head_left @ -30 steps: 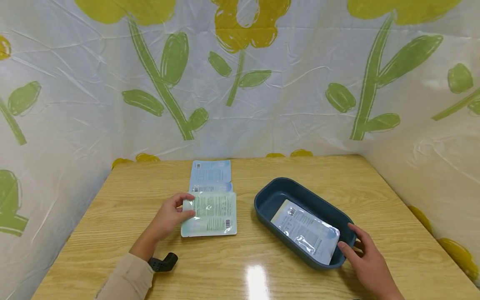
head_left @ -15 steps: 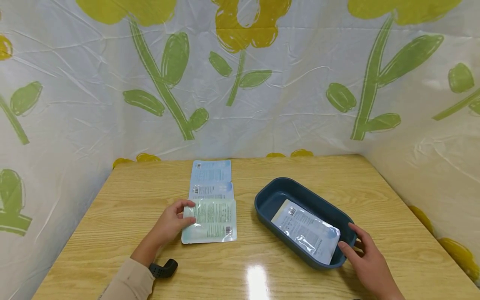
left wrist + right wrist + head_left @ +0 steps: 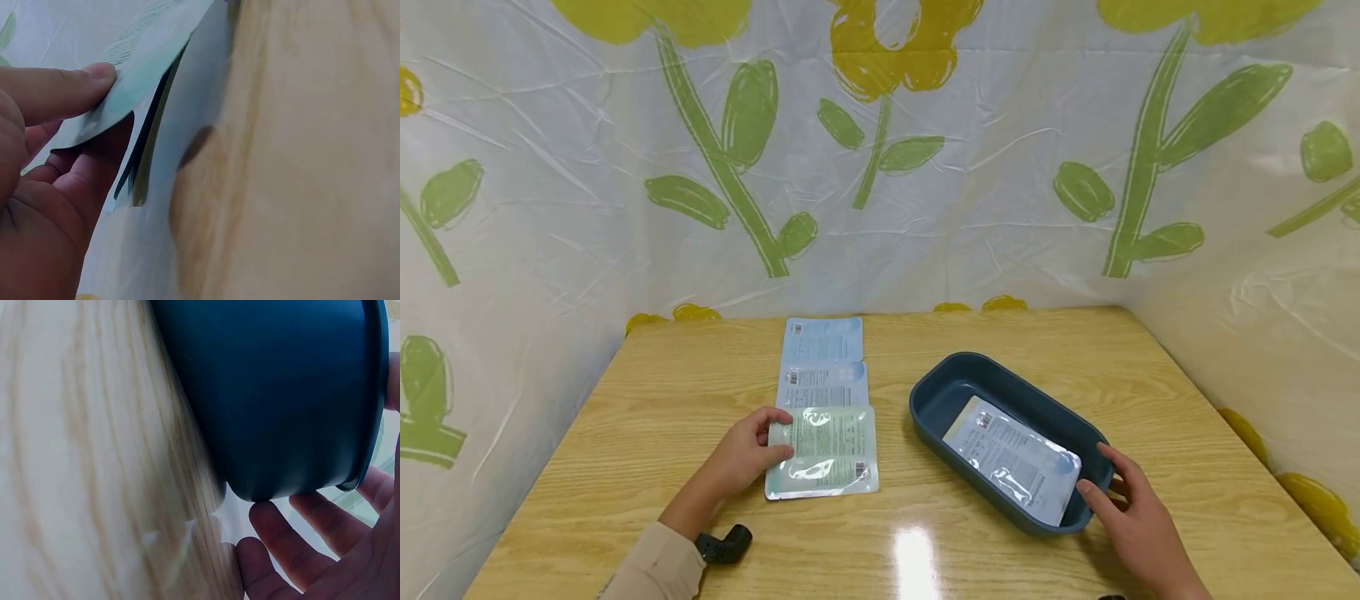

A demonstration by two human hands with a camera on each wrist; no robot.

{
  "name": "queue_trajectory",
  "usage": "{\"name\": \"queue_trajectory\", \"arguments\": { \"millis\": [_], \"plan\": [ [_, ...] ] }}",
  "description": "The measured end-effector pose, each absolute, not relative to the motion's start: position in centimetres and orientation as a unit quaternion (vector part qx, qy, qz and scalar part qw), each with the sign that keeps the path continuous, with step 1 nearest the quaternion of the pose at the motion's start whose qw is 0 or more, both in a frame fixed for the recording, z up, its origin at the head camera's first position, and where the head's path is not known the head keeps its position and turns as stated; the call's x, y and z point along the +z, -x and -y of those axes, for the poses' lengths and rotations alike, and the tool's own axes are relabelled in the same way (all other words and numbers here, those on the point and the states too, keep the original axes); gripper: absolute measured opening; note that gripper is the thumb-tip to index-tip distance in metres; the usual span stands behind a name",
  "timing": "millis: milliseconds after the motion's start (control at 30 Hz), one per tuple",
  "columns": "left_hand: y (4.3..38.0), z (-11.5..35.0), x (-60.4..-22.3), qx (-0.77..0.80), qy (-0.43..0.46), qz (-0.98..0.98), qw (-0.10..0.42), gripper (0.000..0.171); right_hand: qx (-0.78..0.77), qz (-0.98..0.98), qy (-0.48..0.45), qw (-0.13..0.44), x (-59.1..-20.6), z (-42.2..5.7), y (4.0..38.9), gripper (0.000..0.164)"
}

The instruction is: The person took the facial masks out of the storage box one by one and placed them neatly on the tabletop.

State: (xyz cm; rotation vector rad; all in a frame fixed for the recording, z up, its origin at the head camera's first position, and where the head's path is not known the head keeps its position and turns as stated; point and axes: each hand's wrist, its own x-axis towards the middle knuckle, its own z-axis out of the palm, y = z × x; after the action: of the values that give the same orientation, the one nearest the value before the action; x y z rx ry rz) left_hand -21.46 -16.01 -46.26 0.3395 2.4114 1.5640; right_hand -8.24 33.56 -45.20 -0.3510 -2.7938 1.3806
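Note:
My left hand (image 3: 748, 454) pinches the left edge of a pale green foil packet (image 3: 827, 450), printed with text and a barcode. In the left wrist view the thumb lies on its printed face and the fingers are behind it; its edge stands off the wood. The packet overlaps the near end of a light blue packet (image 3: 823, 384). Beyond that lies another blue packet (image 3: 823, 339). My right hand (image 3: 1138, 521) holds the near right end of a dark blue oblong bin (image 3: 940, 384), thumb at the rim and fingers along the outer wall. Inside the bin rests a silvery blue packet (image 3: 1011, 462).
Everything stands on a wood-grain table (image 3: 692, 367). A white flower-printed cloth (image 3: 1000, 217) hangs behind it and along both sides. A black strap piece (image 3: 726, 545) shows at the left wrist, below a beige sleeve (image 3: 658, 567).
My left hand has drawn the green packet slightly toward me, uncovering more of the middle blue packet. The right hand and the bin have stayed in place.

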Motion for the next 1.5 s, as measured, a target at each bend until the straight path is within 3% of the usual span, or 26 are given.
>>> {"name": "queue_trajectory", "arguments": {
  "millis": [367, 1500],
  "plan": [
    [20.5, 15.3, -45.8, 0.431, -0.082, -0.892, 0.11, 0.035, 0.438, 0.891, 0.119, -0.009, -45.2, -33.6, 8.4, 0.078],
    [20.6, 15.3, -45.4, 0.27, -0.132, -0.948, 0.1, 0.033, 0.428, 0.895, 0.128, -0.023, -45.0, -33.5, 8.5, 0.08]
  ]
}}
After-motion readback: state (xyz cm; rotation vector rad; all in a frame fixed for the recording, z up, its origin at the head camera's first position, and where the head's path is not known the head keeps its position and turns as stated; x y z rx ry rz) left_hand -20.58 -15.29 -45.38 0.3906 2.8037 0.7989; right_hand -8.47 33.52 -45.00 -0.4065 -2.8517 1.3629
